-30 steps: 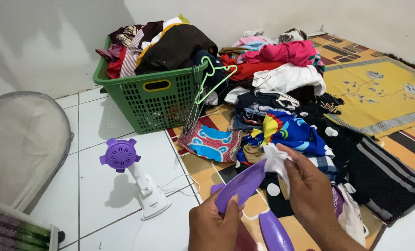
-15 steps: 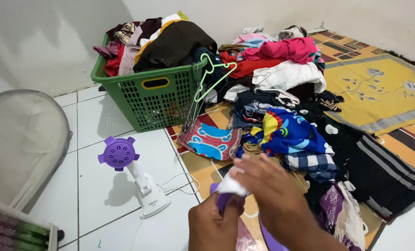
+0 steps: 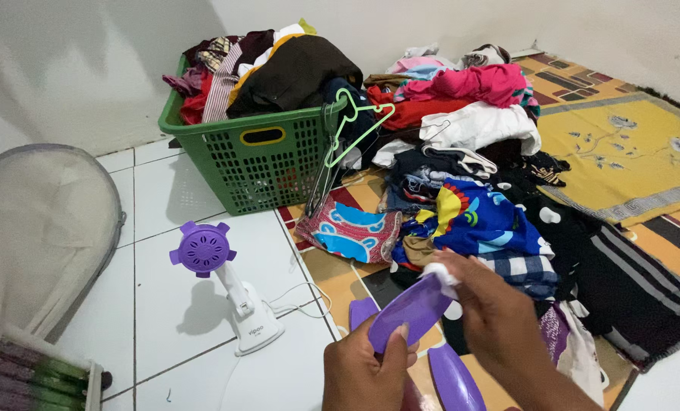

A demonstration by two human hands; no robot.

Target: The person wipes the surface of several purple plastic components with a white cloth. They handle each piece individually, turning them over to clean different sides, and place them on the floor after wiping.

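Observation:
My left hand grips the lower end of a curved purple plastic fan blade and holds it tilted up to the right. My right hand presses a small white cloth against the blade's upper tip. Two more purple blades lie on the patterned mat below my hands. A small white fan body with a purple hub stands on the white tiles to the left, its cord trailing right.
A green laundry basket heaped with clothes stands by the wall, hangers hooked on its rim. A pile of mixed clothes covers the mat. A yellow rug lies right. A mesh fan guard leans at left.
My right hand slid the white cloth from the blade's lower end up to its tip. The blade is in full view again. The view shifted slightly.

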